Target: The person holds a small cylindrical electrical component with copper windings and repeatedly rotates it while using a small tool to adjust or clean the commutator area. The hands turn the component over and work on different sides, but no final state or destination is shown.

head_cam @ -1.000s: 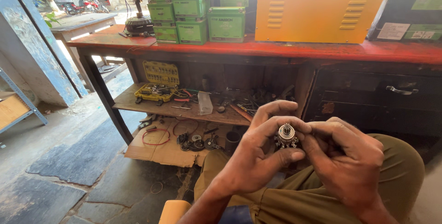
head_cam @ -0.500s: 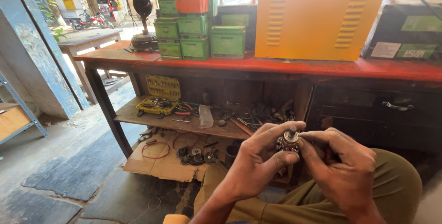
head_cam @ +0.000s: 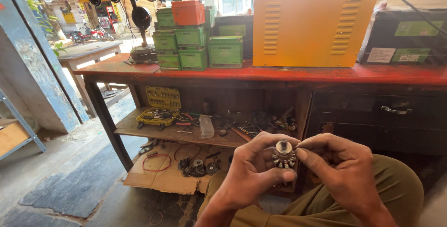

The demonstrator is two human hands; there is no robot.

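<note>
Both hands met above the person's lap, in front of the red workbench (head_cam: 288,74). The left hand (head_cam: 251,175) cradled a small round metal part (head_cam: 284,154), fingers clamped round its toothed body. The right hand (head_cam: 342,171) pinched its top between thumb and forefinger.

Well above the fingers (head_cam: 260,150), stacked green cardboard boxes (head_cam: 186,45) topped by an orange box (head_cam: 188,12) line the red bench; white and green labels (head_cam: 400,43) mark the black case up right.
</note>
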